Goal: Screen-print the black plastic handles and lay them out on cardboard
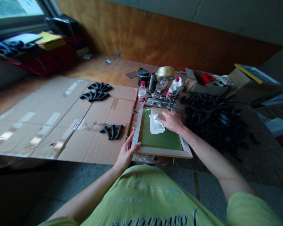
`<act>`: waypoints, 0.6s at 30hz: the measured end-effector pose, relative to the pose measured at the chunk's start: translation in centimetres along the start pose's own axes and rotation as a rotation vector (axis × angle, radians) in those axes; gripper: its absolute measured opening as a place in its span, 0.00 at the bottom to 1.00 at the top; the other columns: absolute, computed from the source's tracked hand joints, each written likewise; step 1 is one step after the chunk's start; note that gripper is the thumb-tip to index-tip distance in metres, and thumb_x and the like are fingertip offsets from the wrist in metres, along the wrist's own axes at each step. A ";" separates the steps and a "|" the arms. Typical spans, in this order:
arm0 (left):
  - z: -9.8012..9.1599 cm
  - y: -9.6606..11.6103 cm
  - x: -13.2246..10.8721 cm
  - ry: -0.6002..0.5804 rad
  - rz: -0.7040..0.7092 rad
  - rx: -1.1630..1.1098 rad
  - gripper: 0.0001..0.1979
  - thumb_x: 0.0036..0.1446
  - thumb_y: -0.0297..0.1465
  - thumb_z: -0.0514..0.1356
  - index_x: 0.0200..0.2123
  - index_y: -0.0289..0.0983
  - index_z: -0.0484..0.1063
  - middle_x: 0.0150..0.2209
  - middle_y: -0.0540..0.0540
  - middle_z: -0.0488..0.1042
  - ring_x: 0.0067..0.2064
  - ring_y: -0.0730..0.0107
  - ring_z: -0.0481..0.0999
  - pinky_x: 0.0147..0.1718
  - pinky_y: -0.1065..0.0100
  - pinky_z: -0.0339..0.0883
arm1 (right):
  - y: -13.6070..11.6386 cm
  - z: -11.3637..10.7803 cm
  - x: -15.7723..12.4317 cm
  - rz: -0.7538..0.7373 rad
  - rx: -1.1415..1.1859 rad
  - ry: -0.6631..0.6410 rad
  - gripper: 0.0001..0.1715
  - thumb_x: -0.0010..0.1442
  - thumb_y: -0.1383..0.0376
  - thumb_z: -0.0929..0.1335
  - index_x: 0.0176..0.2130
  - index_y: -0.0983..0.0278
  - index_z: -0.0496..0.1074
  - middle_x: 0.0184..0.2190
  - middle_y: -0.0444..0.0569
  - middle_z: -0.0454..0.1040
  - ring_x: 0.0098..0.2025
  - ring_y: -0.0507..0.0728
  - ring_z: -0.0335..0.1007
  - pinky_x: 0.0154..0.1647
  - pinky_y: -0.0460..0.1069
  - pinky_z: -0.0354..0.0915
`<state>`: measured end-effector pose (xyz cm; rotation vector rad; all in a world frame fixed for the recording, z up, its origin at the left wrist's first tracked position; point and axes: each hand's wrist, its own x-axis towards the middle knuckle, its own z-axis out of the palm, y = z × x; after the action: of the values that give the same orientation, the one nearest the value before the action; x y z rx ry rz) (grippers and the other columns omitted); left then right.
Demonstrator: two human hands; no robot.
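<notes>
A screen-printing frame (162, 152) with a pale metal border and green mesh lies flat in front of me. My left hand (128, 152) grips the frame's near left corner, thumb on top of the border. My right hand (172, 121) presses a crumpled white cloth (155, 125) onto the green mesh near the frame's middle, fingers closed over it. The frame's far end sits under a metal clamp (160, 101).
Flattened cardboard (61, 122) covers the table to the left, with three small groups of black curved parts (112, 131) on it. A large heap of black parts (212, 121) lies right of the frame. Two bottles (141, 91), a black jar, a tape roll (165, 72) and an open box (209, 82) stand behind.
</notes>
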<state>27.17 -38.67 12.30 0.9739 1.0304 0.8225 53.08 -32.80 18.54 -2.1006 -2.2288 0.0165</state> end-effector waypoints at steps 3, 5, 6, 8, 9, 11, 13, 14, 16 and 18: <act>-0.1 -0.1 0.1 -0.021 0.025 -0.030 0.43 0.53 0.42 0.65 0.69 0.38 0.56 0.68 0.42 0.60 0.68 0.50 0.58 0.65 0.56 0.56 | -0.2 -0.6 0.0 -0.012 -0.010 -0.015 0.12 0.60 0.58 0.70 0.41 0.62 0.74 0.40 0.52 0.80 0.42 0.61 0.75 0.37 0.49 0.61; -0.1 -0.2 0.1 -0.031 0.047 -0.040 0.42 0.54 0.41 0.65 0.69 0.38 0.55 0.68 0.42 0.59 0.68 0.50 0.58 0.65 0.56 0.55 | 0.0 -0.9 0.3 0.013 -0.017 0.008 0.14 0.60 0.56 0.69 0.42 0.62 0.74 0.41 0.52 0.80 0.42 0.61 0.75 0.37 0.49 0.61; 0.0 -0.2 0.2 -0.031 0.051 -0.043 0.42 0.54 0.41 0.65 0.69 0.38 0.55 0.68 0.42 0.59 0.68 0.50 0.58 0.65 0.56 0.54 | 0.1 -0.9 0.5 0.026 -0.023 0.018 0.14 0.60 0.57 0.69 0.42 0.62 0.73 0.41 0.52 0.80 0.43 0.61 0.75 0.37 0.49 0.61; 0.1 -0.1 0.2 -0.025 0.049 -0.048 0.43 0.53 0.41 0.65 0.69 0.37 0.55 0.68 0.41 0.59 0.68 0.50 0.58 0.66 0.55 0.54 | 0.2 -0.7 0.7 0.036 -0.035 0.021 0.12 0.61 0.59 0.69 0.42 0.63 0.73 0.42 0.53 0.79 0.44 0.60 0.74 0.38 0.49 0.61; 0.1 0.0 0.1 -0.021 0.045 -0.051 0.43 0.53 0.41 0.65 0.69 0.37 0.55 0.68 0.41 0.59 0.68 0.50 0.57 0.66 0.55 0.54 | 0.1 -0.5 0.8 0.030 -0.039 0.016 0.11 0.61 0.60 0.68 0.42 0.63 0.73 0.43 0.54 0.79 0.44 0.60 0.74 0.38 0.49 0.61; 0.3 0.1 0.1 -0.017 0.036 -0.055 0.43 0.53 0.41 0.66 0.69 0.37 0.55 0.68 0.41 0.59 0.68 0.49 0.57 0.66 0.55 0.54 | -0.2 -0.2 0.9 0.007 -0.042 0.004 0.10 0.62 0.61 0.68 0.41 0.65 0.73 0.43 0.55 0.79 0.45 0.61 0.74 0.39 0.49 0.61; 0.3 0.3 0.1 -0.018 0.030 -0.053 0.43 0.53 0.41 0.65 0.69 0.37 0.56 0.68 0.42 0.59 0.68 0.49 0.58 0.66 0.55 0.54 | -0.7 0.0 0.7 -0.022 -0.037 -0.004 0.10 0.62 0.62 0.68 0.41 0.65 0.73 0.43 0.57 0.79 0.45 0.61 0.74 0.40 0.49 0.61; 0.3 0.3 0.1 -0.019 0.029 -0.049 0.42 0.53 0.41 0.65 0.69 0.37 0.56 0.68 0.42 0.59 0.68 0.49 0.58 0.66 0.55 0.54 | -1.0 0.1 0.6 -0.039 -0.032 -0.008 0.10 0.62 0.62 0.68 0.41 0.66 0.73 0.43 0.57 0.78 0.45 0.62 0.74 0.40 0.50 0.61; 0.4 0.4 0.0 -0.015 0.025 -0.040 0.42 0.53 0.41 0.65 0.68 0.37 0.57 0.68 0.42 0.60 0.68 0.49 0.58 0.65 0.55 0.54 | -1.3 0.1 0.1 -0.084 -0.020 -0.009 0.09 0.62 0.63 0.69 0.41 0.66 0.73 0.42 0.57 0.78 0.45 0.62 0.74 0.40 0.50 0.62; 0.3 0.4 0.0 -0.010 0.016 -0.040 0.43 0.53 0.41 0.65 0.68 0.36 0.56 0.67 0.41 0.61 0.68 0.49 0.58 0.65 0.55 0.55 | -1.3 0.0 -0.4 -0.142 -0.006 -0.012 0.10 0.61 0.62 0.69 0.41 0.65 0.73 0.42 0.56 0.78 0.45 0.62 0.73 0.41 0.50 0.62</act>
<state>27.47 -38.58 12.76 0.9526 0.9952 0.8480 51.78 -33.24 18.61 -1.9445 -2.3815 0.0139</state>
